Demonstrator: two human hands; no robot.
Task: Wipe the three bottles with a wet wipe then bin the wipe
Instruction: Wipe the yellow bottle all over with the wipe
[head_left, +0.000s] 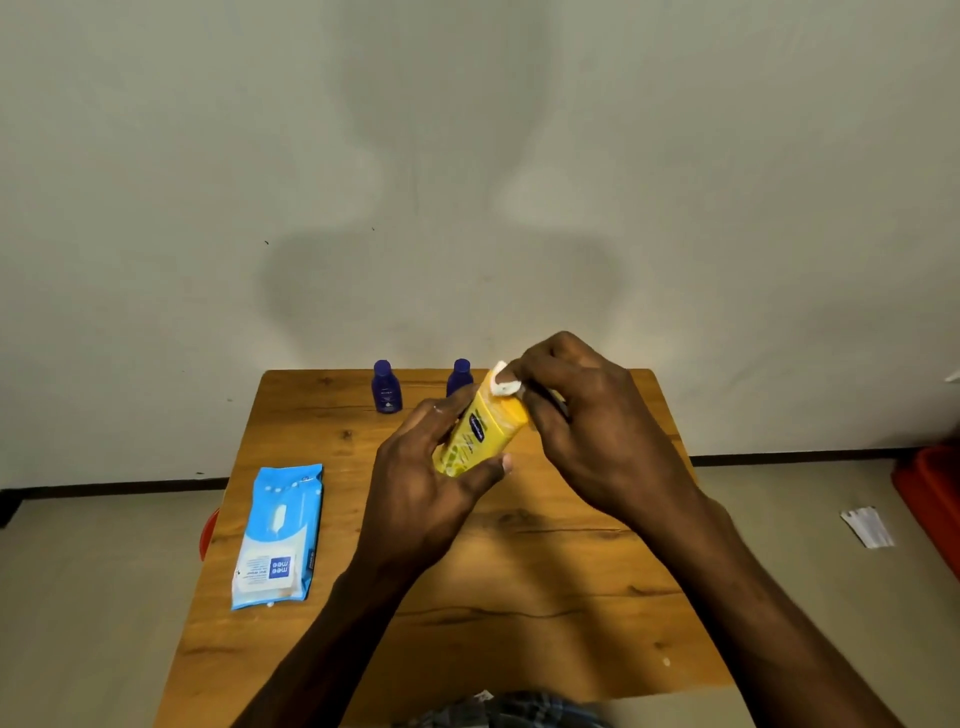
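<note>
— Over the worktop?
— Tilted yellow bottle, gripped by left hand; right hand pinching white wipe against its upper end.
— Elsewhere?
— Two blue bottles at far edge; wipes pack near left edge.

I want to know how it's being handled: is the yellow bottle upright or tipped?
Tipped. The yellow bottle leans up and away in the left hand, off the table, while the right hand presses the wet wipe on its top.
</note>
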